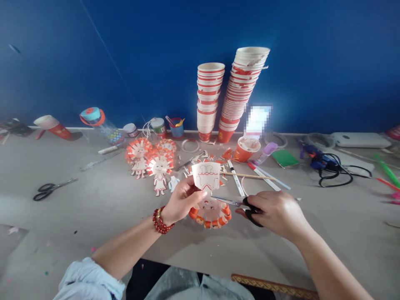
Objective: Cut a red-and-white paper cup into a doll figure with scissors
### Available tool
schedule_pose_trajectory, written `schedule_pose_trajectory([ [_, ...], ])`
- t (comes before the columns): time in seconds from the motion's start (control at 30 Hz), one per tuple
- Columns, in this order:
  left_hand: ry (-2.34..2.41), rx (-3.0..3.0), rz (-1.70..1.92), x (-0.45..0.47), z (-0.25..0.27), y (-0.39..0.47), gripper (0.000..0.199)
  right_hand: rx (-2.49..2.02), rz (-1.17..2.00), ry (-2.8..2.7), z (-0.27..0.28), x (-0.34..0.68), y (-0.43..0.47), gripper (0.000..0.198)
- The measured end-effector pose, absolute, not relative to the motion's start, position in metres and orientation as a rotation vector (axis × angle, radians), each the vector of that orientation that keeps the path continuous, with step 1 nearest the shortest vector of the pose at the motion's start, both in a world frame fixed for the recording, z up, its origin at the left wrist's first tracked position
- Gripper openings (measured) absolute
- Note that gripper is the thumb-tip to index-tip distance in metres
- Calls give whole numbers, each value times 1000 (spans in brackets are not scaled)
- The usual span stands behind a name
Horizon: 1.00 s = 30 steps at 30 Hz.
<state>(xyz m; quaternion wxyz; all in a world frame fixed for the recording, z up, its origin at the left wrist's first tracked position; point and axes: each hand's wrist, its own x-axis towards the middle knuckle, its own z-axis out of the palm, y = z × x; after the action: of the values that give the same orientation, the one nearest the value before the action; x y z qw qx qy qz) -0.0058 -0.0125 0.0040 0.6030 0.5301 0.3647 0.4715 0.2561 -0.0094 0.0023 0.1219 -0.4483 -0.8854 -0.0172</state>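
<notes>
My left hand (187, 198) pinches a white paper piece (206, 177) with a red-and-black outline of a dress and legs drawn on it. My right hand (278, 210) grips black-handled scissors (231, 201), their blades pointing left at the lower edge of the paper. Just below lies a paper-cup doll head (212, 210) with curled orange strips around a drawn face, partly covered by the hands and blades. Left of my left hand, finished-looking paper dolls (160, 171) with orange-and-white fringed heads lie on the table.
Two tall stacks of paper cups (208, 100) stand against the blue wall. Another pair of scissors (46, 191) lies at left. Markers (236, 178), paper scraps, an orange cup (246, 148), a green pad (285, 158) and a blue glue gun with a black cord (321, 160) spread to the right.
</notes>
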Motion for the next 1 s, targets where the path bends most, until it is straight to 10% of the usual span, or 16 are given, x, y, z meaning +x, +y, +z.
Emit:
schedule_pose_trajectory([
  [1.0,744,1054,1106,-3,3,-12,21,-1248,80,-2595,4,253,-6,31],
])
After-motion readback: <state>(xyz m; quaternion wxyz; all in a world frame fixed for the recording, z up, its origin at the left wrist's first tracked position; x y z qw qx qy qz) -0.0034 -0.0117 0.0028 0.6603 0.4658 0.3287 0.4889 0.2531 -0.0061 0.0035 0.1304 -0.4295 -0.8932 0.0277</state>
